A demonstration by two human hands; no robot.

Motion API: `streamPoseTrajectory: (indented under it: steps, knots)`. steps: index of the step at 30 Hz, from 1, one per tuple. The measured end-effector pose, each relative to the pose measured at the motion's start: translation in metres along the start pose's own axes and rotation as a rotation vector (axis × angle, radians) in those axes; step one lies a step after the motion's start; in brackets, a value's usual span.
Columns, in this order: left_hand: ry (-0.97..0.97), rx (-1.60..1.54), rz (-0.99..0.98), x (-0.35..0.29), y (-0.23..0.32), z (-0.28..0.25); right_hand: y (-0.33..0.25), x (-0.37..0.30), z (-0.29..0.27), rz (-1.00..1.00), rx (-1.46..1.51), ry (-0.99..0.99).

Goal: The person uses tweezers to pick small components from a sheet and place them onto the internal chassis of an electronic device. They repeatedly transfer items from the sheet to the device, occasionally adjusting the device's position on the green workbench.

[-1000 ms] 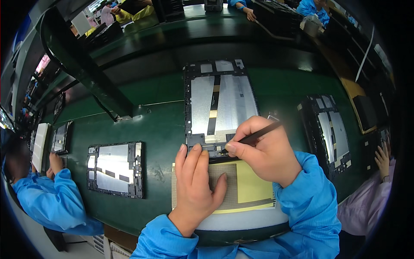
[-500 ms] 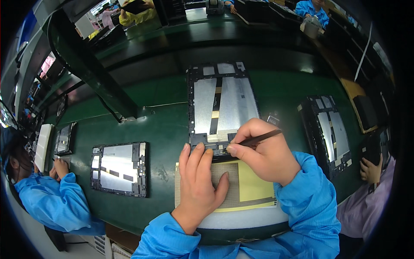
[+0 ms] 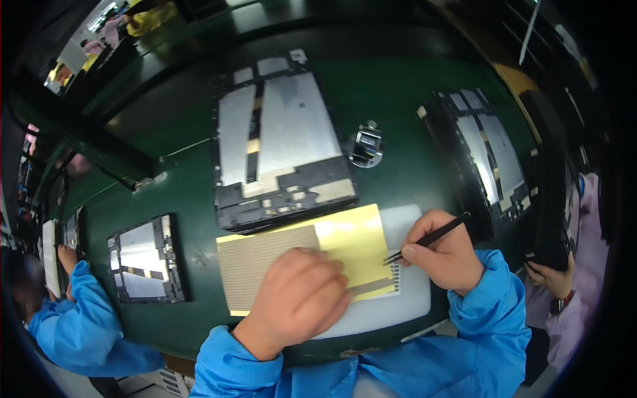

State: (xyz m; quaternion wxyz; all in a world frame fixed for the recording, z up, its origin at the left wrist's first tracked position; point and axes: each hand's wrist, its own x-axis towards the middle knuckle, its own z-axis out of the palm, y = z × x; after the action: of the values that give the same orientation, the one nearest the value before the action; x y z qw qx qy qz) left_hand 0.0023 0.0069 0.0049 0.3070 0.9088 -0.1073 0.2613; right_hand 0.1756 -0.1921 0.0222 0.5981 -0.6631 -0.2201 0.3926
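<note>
My right hand (image 3: 441,255) grips black tweezers (image 3: 434,235) in a pinch, their two tips slightly apart over the right edge of a yellow sheet. My left hand (image 3: 298,298) is over that yellow sheet (image 3: 352,232), fingers curled and a little blurred; whatever they may hold is hidden beneath them. Rows of thin grey-brown strips (image 3: 259,265) cover the sheet's left part. Just beyond it rests a stack of opened tablet housings (image 3: 285,126), with a silver plate, a black ribbon strip and small components along the near edge. Neither hand touches the stack.
A white foam pad (image 3: 405,292) lies under the sheet. Beside the stack sits a small metal holder (image 3: 367,146). Another tablet housing (image 3: 142,262) lies left; a further stack (image 3: 481,156) stands right. Co-workers sit at both sides, one in a blue sleeve (image 3: 86,308).
Both hands have left the tablet stack's near edge and come back over the yellow sheet. My left fingers have curled from stretched out. The view has shifted, uncovering the metal holder.
</note>
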Motion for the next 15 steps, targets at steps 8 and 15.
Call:
streamPoseTrajectory:
  steps: [8,15]
  knots:
    - [-0.301,0.117,-0.137,0.018,0.01,0.008,0.007,-0.016,-0.009,-0.028,-0.074,-0.087]
    - [-0.336,0.154,-0.15,0.022,0.016,0.006,0.007,-0.012,-0.008,-0.043,-0.168,-0.11]
